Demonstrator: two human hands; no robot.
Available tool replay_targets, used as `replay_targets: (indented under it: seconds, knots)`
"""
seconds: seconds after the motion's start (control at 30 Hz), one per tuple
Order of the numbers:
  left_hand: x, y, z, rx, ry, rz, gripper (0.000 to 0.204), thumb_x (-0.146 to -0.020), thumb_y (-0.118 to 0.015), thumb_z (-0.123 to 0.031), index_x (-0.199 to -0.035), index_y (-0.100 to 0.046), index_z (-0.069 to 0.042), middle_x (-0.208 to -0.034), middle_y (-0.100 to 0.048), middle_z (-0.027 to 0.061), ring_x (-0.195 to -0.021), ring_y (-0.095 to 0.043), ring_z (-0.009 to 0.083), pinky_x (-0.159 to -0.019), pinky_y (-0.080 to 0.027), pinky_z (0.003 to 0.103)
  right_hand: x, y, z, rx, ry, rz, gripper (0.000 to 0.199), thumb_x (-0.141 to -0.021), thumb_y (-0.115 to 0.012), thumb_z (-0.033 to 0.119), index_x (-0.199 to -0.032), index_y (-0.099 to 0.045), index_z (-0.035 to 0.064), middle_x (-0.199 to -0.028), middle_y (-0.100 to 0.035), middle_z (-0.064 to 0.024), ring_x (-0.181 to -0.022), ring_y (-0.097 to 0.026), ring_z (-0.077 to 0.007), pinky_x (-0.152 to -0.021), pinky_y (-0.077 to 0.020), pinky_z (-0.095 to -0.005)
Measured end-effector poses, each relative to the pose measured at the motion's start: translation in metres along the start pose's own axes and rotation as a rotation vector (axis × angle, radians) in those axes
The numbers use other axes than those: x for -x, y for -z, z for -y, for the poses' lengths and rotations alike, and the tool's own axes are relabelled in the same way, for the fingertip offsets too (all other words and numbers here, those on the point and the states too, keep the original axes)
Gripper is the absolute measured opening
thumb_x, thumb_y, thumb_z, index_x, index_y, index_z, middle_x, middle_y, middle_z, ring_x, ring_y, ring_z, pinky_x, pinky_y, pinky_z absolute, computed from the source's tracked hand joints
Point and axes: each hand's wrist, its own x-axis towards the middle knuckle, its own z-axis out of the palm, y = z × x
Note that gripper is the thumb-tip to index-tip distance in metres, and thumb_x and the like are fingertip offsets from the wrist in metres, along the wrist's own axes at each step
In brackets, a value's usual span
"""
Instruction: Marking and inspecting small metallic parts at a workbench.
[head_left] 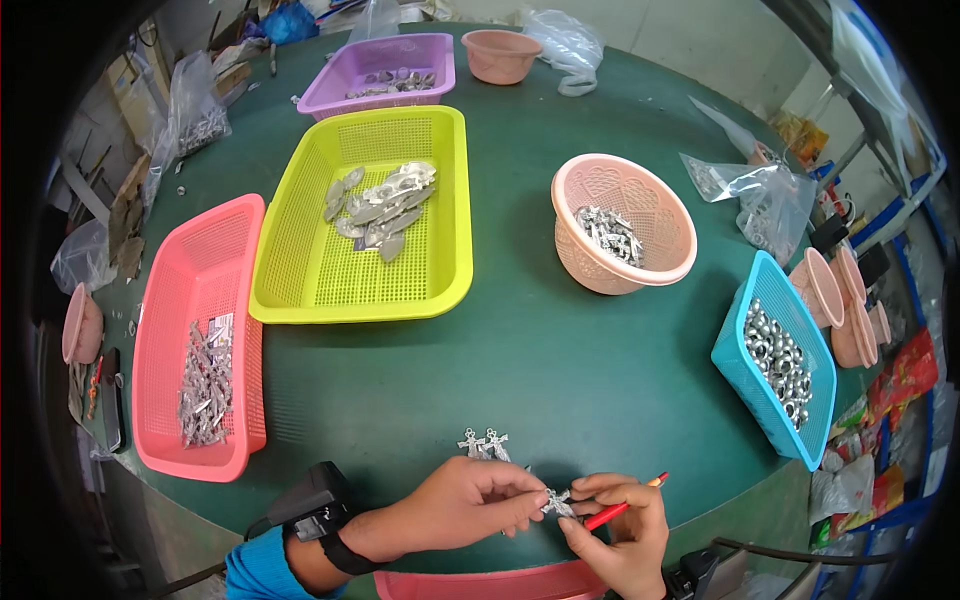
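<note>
Near the table's front edge, my left hand (465, 510) pinches a small silver cross-shaped metal charm (558, 503) between thumb and fingertips. My right hand (630, 540) is closed around a slim red-handled tool (605, 516), its working end hidden by the fingers and the charm. The right fingertips are at the charm's right side. Just beyond my left fingers, a few similar silver charms (487, 444) lie on the green table (400, 390). Below my hands shows the rim of a pink tray (490, 585).
On the left stand a pink basket (250, 350) of slender castings and a yellow-green basket (362, 308) of flat metal pieces. A purple basket (330, 80) is behind. A peach bowl (570, 240) and a blue basket (745, 340) of rings stand right. Plastic bags (775, 205) lie beyond.
</note>
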Motion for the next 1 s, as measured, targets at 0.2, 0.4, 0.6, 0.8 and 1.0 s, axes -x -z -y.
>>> replay_targets:
  seconds: [0.2, 0.4, 0.6, 0.8, 1.0]
  knots:
    - [0.001, -0.001, 0.004, -0.036, -0.010, -0.071, 0.017, -0.077, -0.048, -0.013, -0.086, -0.052, 0.001, -0.068, -0.054, 0.0026, -0.055, -0.048, 0.0055, -0.049, -0.041, 0.018, 0.010, 0.005, -0.012, -0.170, -0.265, -0.014, 0.026, -0.064, -0.056, -0.009, -0.079, -0.037, 0.0021, -0.080, -0.050, -0.0131, -0.069, -0.051, -0.0136, -0.060, -0.0439, -0.0247]
    - [-0.001, -0.001, 0.006, -0.041, 0.006, -0.095, 0.016, -0.077, -0.048, -0.013, -0.086, -0.052, 0.001, -0.065, -0.053, 0.0021, -0.053, -0.047, 0.0049, -0.048, -0.040, 0.018, 0.011, 0.007, -0.020, -0.147, -0.252, 0.013, 0.026, -0.065, -0.053, -0.011, -0.081, -0.037, 0.0006, -0.077, -0.050, -0.0140, -0.065, -0.052, -0.0153, -0.060, -0.0445, -0.0256]
    - [-0.001, -0.001, 0.005, -0.036, 0.019, -0.101, 0.016, -0.077, -0.048, -0.013, -0.085, -0.052, 0.001, -0.064, -0.053, 0.0016, -0.053, -0.047, 0.0046, -0.047, -0.039, 0.017, 0.011, 0.004, -0.020, -0.159, -0.244, 0.014, 0.025, -0.066, -0.052, -0.010, -0.082, -0.036, 0.0004, -0.077, -0.050, -0.0142, -0.064, -0.052, -0.0155, -0.059, -0.0444, -0.0256]
    - [-0.003, -0.001, 0.006, -0.043, 0.047, -0.097, 0.016, -0.076, -0.050, -0.013, -0.085, -0.052, 0.001, -0.065, -0.053, 0.0021, -0.053, -0.047, 0.0049, -0.048, -0.041, 0.018, 0.012, 0.007, -0.023, -0.121, -0.216, 0.032, 0.025, -0.066, -0.053, -0.010, -0.083, -0.037, 0.0003, -0.076, -0.051, -0.0140, -0.064, -0.052, -0.0150, -0.058, -0.0440, -0.0253]
    - [0.000, -0.002, 0.004, -0.043, 0.013, -0.099, 0.016, -0.076, -0.050, -0.013, -0.085, -0.052, 0.000, -0.069, -0.055, 0.0030, -0.055, -0.048, 0.0047, -0.048, -0.042, 0.017, 0.014, 0.005, -0.022, -0.105, -0.208, 0.031, 0.026, -0.066, -0.054, -0.010, -0.083, -0.037, 0.0003, -0.076, -0.051, -0.0139, -0.064, -0.052, -0.0148, -0.059, -0.0442, -0.0250]
